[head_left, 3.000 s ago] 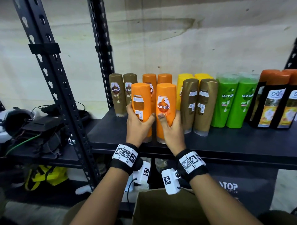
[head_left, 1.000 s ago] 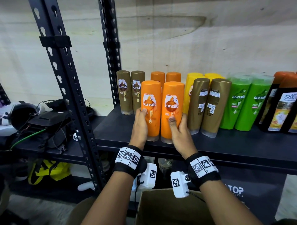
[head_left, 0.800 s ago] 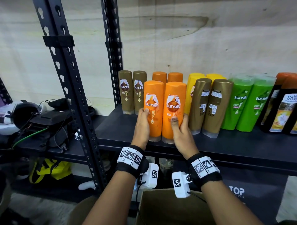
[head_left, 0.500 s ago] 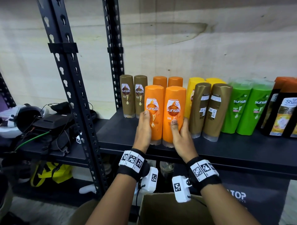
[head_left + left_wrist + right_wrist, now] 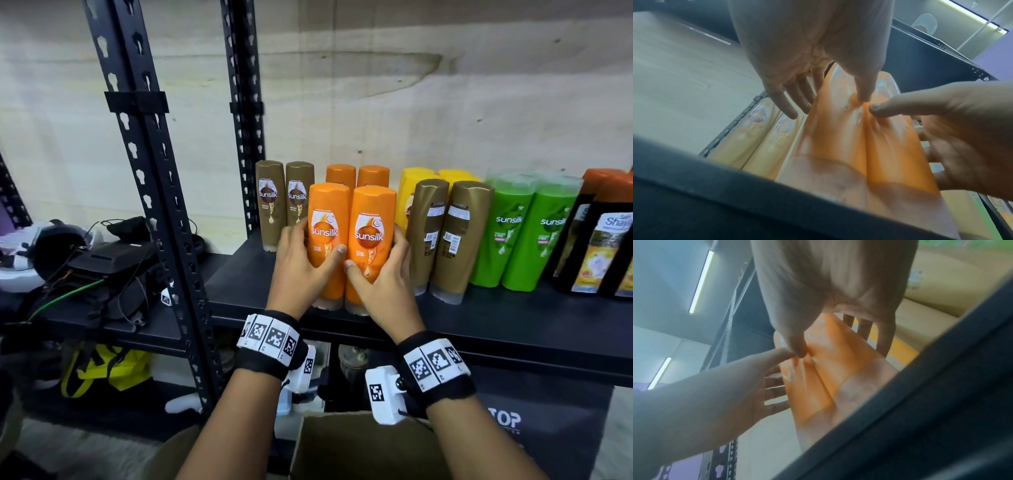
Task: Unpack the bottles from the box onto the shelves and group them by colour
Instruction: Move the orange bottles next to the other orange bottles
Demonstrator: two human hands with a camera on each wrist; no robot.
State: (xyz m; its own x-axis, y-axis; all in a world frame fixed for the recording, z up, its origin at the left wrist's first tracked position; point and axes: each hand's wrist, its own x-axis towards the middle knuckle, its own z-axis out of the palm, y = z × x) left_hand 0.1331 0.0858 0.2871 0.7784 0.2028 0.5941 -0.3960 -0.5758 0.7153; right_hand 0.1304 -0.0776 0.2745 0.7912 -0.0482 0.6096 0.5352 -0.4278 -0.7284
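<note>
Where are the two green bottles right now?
In the head view, the two green bottles stand on the black shelf, right of the two gold bottles and left of the dark orange-capped bottles.

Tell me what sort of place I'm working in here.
Probably a stockroom or test workspace, not a shop floor. Black slotted-steel shelving stands against a bare plywood wall, shampoo bottles such as the orange bottles are ranked by colour, and loose electronics and cables lie on the next rack.

Four orange bottles (image 5: 371,240), four brown (image 5: 459,240), two yellow (image 5: 409,178), two green (image 5: 534,233).
</note>
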